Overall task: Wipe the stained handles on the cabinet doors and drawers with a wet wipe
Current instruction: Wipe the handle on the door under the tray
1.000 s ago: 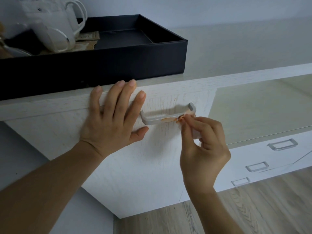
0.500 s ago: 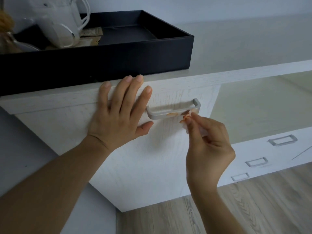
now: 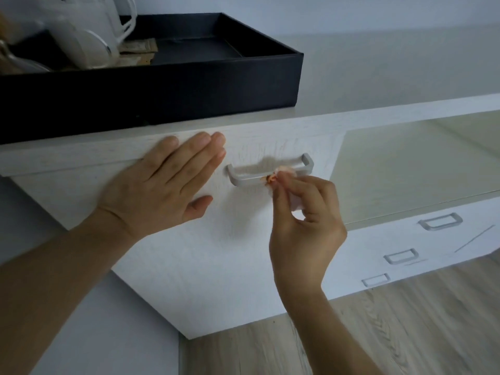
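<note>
The wet wipe (image 3: pixel 281 175) is bunched and stained orange at its tip, pinched between thumb and fingertips of the right hand (image 3: pixel 305 220). It is pressed against the front bar of the handle (image 3: pixel 270 171) on the white cabinet door (image 3: pixel 216 253), right of the bar's middle. An orange smear shows on the bar at the point of contact.

The left hand (image 3: pixel 162 190) lies flat on the door just left of the handle, fingers straight and together, grasping nothing; the fingertips reach the door's top edge.

On the surface (image 3: pixel 378 77) above the door stands one black tray (image 3: pixel 189 85). Its left part holds a white kettle (image 3: pixel 89 31), paper sachets (image 3: pixel 138 50) beside it and a blurred item at the far left that cannot be identified; the right part shows bare tray floor.

Handles counted: four, namely the one being wiped and three drawer handles (image 3: pixel 439 221) lower right on the adjoining unit, well apart from both hands.
</note>
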The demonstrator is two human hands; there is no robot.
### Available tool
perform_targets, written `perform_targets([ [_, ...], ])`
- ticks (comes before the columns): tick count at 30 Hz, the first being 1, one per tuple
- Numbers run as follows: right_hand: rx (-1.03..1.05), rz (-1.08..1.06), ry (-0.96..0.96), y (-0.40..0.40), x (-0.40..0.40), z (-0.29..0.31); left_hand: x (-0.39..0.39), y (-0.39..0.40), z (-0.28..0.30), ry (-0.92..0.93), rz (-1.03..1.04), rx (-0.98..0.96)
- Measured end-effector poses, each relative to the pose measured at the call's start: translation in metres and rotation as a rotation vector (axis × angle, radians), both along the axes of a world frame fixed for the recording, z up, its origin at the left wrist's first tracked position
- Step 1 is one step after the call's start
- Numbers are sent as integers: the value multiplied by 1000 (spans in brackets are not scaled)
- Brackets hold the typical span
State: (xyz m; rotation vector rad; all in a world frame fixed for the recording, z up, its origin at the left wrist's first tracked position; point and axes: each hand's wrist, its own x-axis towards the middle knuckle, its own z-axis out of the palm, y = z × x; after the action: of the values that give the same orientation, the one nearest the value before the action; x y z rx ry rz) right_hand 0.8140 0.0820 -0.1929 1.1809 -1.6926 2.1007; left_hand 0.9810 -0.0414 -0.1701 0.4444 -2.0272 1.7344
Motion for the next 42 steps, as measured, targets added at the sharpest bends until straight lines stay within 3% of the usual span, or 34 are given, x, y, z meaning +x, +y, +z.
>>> perform_targets([
  [4,-54,-17,-98,-3,7,-2,-1,0,-3,1,4,-7],
  [13,16,25,34,0,1,-1,-1,0,-4,10,9,1],
  [17,34,62,-109,5,-10,4,-2,0,-4,19,7,6],
  [21,65,55,101,3,2,2,-2,0,-5,25,-4,3],
  [25,30,30,60,0,7,0,-2,0,-6,24,0,4],
  [28,54,88,199,2,10,-1,-2,0,-5,13,12,2],
  [30,56,117,110,7,5,0,-2,0,-5,21,1,6],
  [34,59,371,-420,17,1,12,-2,-1,-7,27,-6,1],
  [37,134,405,-448,15,1,19,-2,-1,-6,26,-5,0],
  [42,95,160,-440,11,3,16,-2,0,-6,30,-9,1],
])
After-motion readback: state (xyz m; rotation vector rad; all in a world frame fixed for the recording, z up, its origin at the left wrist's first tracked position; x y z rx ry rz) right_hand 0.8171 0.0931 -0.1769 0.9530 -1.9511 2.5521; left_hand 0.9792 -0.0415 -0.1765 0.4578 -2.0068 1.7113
